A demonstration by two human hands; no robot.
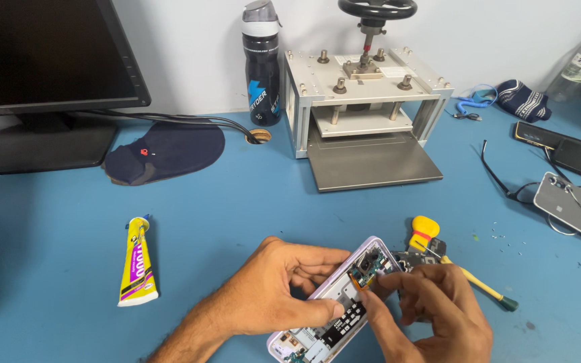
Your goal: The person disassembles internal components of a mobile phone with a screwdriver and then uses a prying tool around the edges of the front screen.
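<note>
Holding an opened smartphone point(341, 306), back cover off and circuit boards bared, the left hand point(274, 296) is closed round the pale lilac frame, thumb pressed on the board. The right hand point(438, 309) is pinched shut on a small camera module point(366, 269) with an orange flex, at the phone's upper end. The phone is kept just above the blue table point(237, 208), near its front edge.

Risks, as judged: the flex could be creased or torn if the module is pulled sideways; the connector could be bent if pressed off-line. The phone could be tipped out of the one-handed grip. A yellow-handled tool point(438, 249) lies just behind the phone and could be knocked. A glue tube point(136, 265) lies well left of the phone, a metal screw press point(364, 107) far behind it.
</note>
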